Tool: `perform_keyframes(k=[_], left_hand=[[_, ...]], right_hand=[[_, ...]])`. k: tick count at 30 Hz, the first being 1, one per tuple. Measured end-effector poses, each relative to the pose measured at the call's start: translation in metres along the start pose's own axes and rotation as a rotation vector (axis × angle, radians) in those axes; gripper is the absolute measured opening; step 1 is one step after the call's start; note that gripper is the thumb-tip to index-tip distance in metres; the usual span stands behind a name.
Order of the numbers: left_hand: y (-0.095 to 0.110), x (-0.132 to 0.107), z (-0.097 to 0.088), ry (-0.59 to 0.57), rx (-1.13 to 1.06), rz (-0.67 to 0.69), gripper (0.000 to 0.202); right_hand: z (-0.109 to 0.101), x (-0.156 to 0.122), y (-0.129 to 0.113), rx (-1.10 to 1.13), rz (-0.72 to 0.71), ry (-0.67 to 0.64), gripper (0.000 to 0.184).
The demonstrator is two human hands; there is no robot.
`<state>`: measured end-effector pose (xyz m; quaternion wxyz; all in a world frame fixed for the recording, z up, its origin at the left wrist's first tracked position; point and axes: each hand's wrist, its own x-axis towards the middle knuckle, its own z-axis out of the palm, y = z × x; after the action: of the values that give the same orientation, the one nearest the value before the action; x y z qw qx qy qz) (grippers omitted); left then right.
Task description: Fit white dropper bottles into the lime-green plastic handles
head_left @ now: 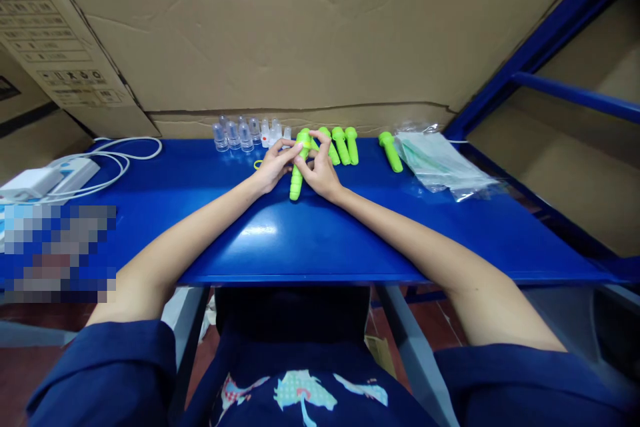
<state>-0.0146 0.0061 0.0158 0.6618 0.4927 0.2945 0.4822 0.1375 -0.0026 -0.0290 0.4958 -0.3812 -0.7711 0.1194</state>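
Left hand [273,165] and right hand [320,170] both pinch the head of a lime-green plastic plunger-shaped part [298,173]; small yellow ring [258,164] just beside; fitting step, judged; fine fingertip alignment needed

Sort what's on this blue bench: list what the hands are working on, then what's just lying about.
In hand: green plastic piece, held by left hand and right hand.
Lying about: three green pieces, lone green piece, clear caps, yellow ring, plastic bags, white cable.
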Motion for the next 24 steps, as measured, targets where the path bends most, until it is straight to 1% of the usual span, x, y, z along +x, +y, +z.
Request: perform_keyframes(k=[3, 5, 8, 11, 15, 18, 21, 24], left_hand=[[0.000, 0.001, 0.000, 0.029, -0.012, 0.014, 0.024], [0.001, 0.002, -0.001, 0.048, -0.056, -0.001, 0.025], [0.001, 0.004, -0.003, 0.074, -0.105, -0.027, 0.026], [0.002, 0.003, -0.002, 0.079, -0.092, -0.024, 0.023], [0.002, 0.002, -0.001, 0.077, -0.074, -0.010, 0.021], [0.000, 0.003, -0.001, 0.061, -0.040, -0.012, 0.023], [-0.004, 0.006, -0.004, 0.023, 0.000, -0.017, 0.030], [-0.007, 0.008, -0.007, 0.004, 0.023, -0.017, 0.034]], right_hand=[[0.001, 0.001, 0.000, 0.060, 0.045, 0.100, 0.053], [0.001, 0.001, -0.002, 0.081, 0.047, 0.087, 0.050], [0.000, 0.001, -0.006, 0.089, 0.048, 0.058, 0.049], [-0.003, 0.001, -0.009, 0.088, 0.051, 0.048, 0.049], [-0.005, 0.000, -0.010, 0.119, 0.016, 0.029, 0.047], [-0.006, -0.001, -0.008, 0.135, 0.033, 0.004, 0.047], [-0.004, -0.002, -0.006, 0.122, 0.062, -0.030, 0.051], [-0.002, -0.002, -0.004, 0.110, 0.056, -0.028, 0.053]])
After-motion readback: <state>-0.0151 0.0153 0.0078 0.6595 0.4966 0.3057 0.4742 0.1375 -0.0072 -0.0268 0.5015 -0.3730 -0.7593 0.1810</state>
